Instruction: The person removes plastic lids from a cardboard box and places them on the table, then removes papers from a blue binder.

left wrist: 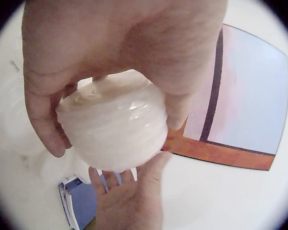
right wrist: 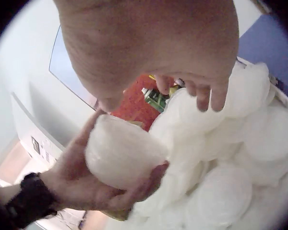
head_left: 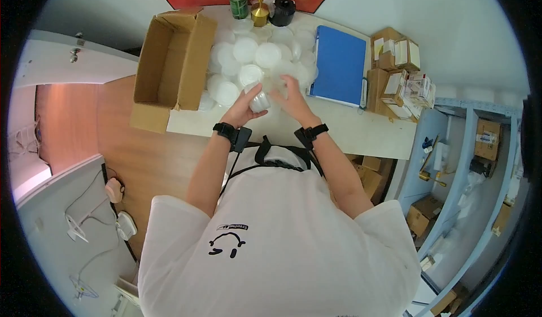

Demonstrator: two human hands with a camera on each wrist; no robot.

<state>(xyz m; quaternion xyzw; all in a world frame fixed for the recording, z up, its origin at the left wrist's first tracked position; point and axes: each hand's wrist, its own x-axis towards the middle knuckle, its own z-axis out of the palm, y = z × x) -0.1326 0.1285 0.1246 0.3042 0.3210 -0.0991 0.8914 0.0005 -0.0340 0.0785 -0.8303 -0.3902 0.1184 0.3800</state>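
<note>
My left hand (head_left: 240, 111) grips a rounded, whitish translucent plastic piece (head_left: 259, 102), its fingers and thumb curled round the sides. Up close in the left wrist view, this plastic piece (left wrist: 114, 125) shows a bowl-like outline with faint rings and shiny spots. Just to its right in the head view is my right hand (head_left: 293, 101), fingers spread and holding nothing. The right wrist view has the right hand (right wrist: 158, 52) above the held piece (right wrist: 120, 151). A heap of similar round translucent pieces (head_left: 244, 50) covers the table beyond both hands.
An open cardboard box (head_left: 164, 63) stands left of the heap. To the right lies a blue folder (head_left: 340, 60), with small cartons (head_left: 392, 82) beyond it. A green can (head_left: 239, 3), a gold-coloured object (head_left: 259, 13) and a black container (head_left: 283, 12) line the back.
</note>
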